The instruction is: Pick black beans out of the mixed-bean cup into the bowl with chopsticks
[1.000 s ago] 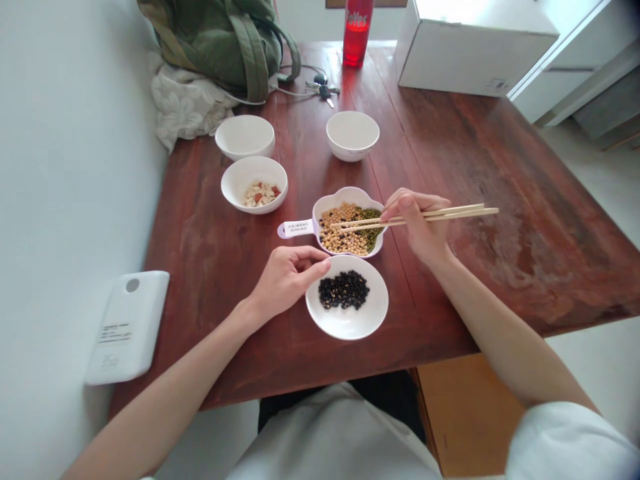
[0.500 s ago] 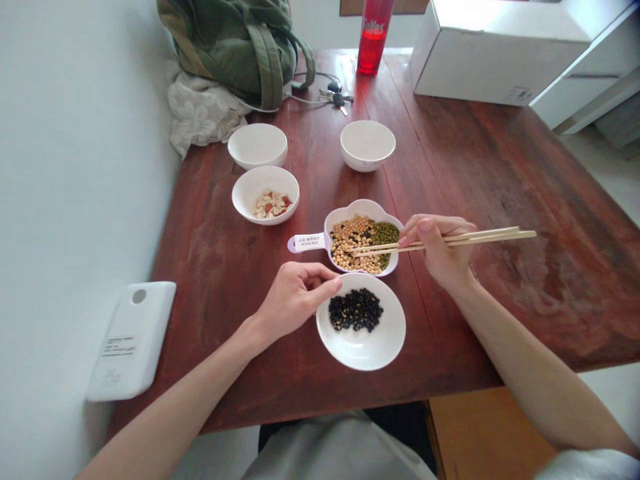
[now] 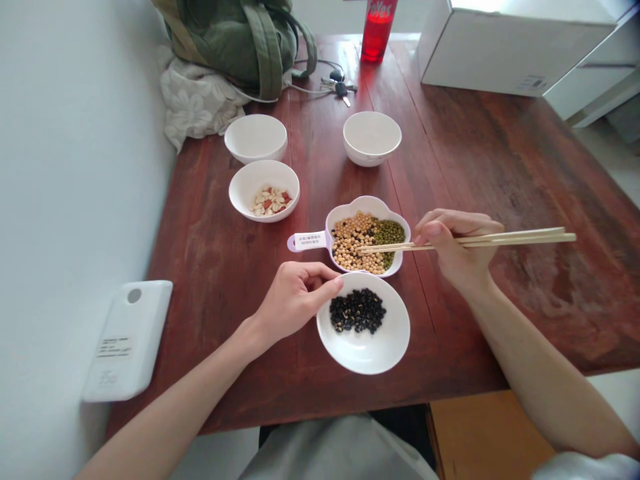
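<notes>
My left hand [image 3: 303, 297] pinches the rim of a white bowl [image 3: 367, 353], which is tilted toward me with black beans [image 3: 357, 311] inside. In my right hand [image 3: 457, 250] is a pair of wooden chopsticks [image 3: 525, 237]. Their tips reach into a flower-shaped dish [image 3: 407, 227] with a lilac edge and a labelled handle [image 3: 307, 241]. That dish contains yellow soybeans [image 3: 347, 247], green mung beans [image 3: 389, 233] and some black beans among the soybeans. Whether a bean sits between the tips is too small to tell. The bowl's far rim meets the dish's near side.
Beyond the dish stand a bowl of peanuts [image 3: 270, 200], a left bowl [image 3: 256, 139] and a right bowl [image 3: 372, 139]. Farther back are a green bag [image 3: 225, 50], keys [image 3: 341, 87], a red bottle [image 3: 377, 33] and a white box [image 3: 500, 53]. A white power bank [image 3: 129, 340] lies by the wall.
My right hand and the chopsticks have shifted slightly right, and the tips are closer together over the soybeans. My left hand still grips the bowl. The whole view has shifted a little.
</notes>
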`<state>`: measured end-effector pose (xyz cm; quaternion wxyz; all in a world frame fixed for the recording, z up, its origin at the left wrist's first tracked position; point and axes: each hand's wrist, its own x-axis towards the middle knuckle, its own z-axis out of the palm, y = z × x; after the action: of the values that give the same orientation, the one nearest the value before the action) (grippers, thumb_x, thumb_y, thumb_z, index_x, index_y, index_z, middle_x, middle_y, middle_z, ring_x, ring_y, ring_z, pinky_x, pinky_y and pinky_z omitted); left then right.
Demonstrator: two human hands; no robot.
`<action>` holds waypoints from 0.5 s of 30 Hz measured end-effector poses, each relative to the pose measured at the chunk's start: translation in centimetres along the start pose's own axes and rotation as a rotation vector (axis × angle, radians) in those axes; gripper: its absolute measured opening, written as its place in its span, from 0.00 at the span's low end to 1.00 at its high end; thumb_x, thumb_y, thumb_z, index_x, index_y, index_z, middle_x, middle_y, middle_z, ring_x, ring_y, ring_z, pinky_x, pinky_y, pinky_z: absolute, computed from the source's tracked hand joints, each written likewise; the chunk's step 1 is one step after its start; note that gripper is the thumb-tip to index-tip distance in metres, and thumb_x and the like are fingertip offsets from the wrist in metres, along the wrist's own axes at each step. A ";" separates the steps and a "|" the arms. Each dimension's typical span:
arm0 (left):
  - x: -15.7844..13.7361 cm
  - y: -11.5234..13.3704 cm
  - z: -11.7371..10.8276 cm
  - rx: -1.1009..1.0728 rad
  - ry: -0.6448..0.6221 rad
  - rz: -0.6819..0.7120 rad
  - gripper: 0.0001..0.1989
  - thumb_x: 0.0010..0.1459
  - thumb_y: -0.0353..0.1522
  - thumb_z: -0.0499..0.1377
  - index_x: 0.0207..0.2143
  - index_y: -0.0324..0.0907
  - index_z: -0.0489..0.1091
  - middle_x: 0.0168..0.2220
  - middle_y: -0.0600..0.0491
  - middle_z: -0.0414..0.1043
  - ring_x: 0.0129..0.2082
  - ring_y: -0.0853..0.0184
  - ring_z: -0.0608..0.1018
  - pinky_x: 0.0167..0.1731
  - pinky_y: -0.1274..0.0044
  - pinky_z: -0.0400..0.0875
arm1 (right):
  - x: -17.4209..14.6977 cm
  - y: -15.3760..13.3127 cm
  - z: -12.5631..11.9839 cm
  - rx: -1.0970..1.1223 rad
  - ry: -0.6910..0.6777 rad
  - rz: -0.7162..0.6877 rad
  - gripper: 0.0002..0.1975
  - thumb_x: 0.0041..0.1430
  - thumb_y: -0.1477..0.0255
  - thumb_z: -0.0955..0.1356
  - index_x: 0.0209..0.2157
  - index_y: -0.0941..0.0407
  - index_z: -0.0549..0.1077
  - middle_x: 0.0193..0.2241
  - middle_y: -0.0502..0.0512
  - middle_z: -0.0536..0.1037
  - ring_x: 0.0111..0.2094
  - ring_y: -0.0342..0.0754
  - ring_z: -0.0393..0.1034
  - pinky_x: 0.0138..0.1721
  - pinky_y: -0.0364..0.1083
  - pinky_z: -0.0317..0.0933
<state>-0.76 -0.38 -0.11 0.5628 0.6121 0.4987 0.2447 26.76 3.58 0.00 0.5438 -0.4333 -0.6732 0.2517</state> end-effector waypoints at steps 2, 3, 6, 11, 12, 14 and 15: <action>0.0 0.1 0.0 -0.006 0.002 0.001 0.15 0.61 0.40 0.64 0.34 0.35 0.81 0.19 0.53 0.72 0.16 0.75 0.66 0.15 0.83 0.55 | -0.1 0.3 0.0 -0.010 -0.026 0.027 0.19 0.61 0.59 0.71 0.19 0.52 0.77 0.19 0.52 0.77 0.19 0.45 0.69 0.20 0.48 0.57; 0.0 0.1 0.0 -0.012 0.000 -0.002 0.15 0.61 0.40 0.64 0.34 0.35 0.81 0.19 0.53 0.72 0.16 0.75 0.66 0.15 0.83 0.55 | -0.1 0.5 0.0 -0.011 -0.033 0.046 0.19 0.61 0.59 0.71 0.19 0.52 0.77 0.19 0.51 0.77 0.19 0.45 0.69 0.20 0.48 0.57; 0.0 0.2 0.0 -0.027 -0.004 -0.013 0.14 0.61 0.39 0.64 0.34 0.35 0.81 0.20 0.53 0.73 0.16 0.75 0.67 0.15 0.83 0.56 | -0.2 0.9 0.2 0.011 -0.026 0.106 0.20 0.61 0.59 0.71 0.19 0.53 0.77 0.18 0.51 0.77 0.20 0.44 0.69 0.20 0.47 0.58; 0.0 0.4 0.0 -0.033 -0.002 -0.029 0.15 0.60 0.39 0.64 0.34 0.35 0.81 0.20 0.53 0.73 0.16 0.74 0.68 0.15 0.83 0.57 | -0.3 1.2 0.9 0.097 -0.009 0.225 0.20 0.61 0.58 0.71 0.19 0.53 0.78 0.16 0.51 0.75 0.17 0.42 0.65 0.16 0.44 0.54; 0.0 0.4 0.0 -0.037 -0.003 -0.033 0.15 0.60 0.39 0.64 0.35 0.35 0.80 0.20 0.53 0.73 0.16 0.74 0.68 0.15 0.83 0.57 | -0.3 1.2 1.0 0.116 -0.002 0.244 0.20 0.61 0.58 0.71 0.19 0.53 0.78 0.16 0.50 0.74 0.16 0.41 0.64 0.15 0.44 0.53; 0.0 0.4 0.0 -0.048 -0.004 -0.039 0.15 0.60 0.39 0.64 0.35 0.34 0.80 0.19 0.53 0.73 0.16 0.74 0.68 0.15 0.84 0.57 | -0.3 1.2 1.1 0.143 0.011 0.267 0.20 0.61 0.57 0.71 0.20 0.53 0.78 0.14 0.50 0.73 0.15 0.41 0.62 0.14 0.44 0.50; 0.0 0.4 0.0 -0.055 -0.006 -0.043 0.15 0.60 0.39 0.65 0.35 0.34 0.80 0.19 0.53 0.73 0.16 0.75 0.67 0.14 0.84 0.57 | -0.3 1.2 1.1 0.151 0.013 0.271 0.20 0.61 0.57 0.71 0.20 0.53 0.78 0.14 0.49 0.72 0.14 0.41 0.61 0.14 0.44 0.49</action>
<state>-0.61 -0.32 0.24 0.5861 0.5863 0.5031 0.2442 26.13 4.11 -1.45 0.5403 -0.4798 -0.5840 0.3699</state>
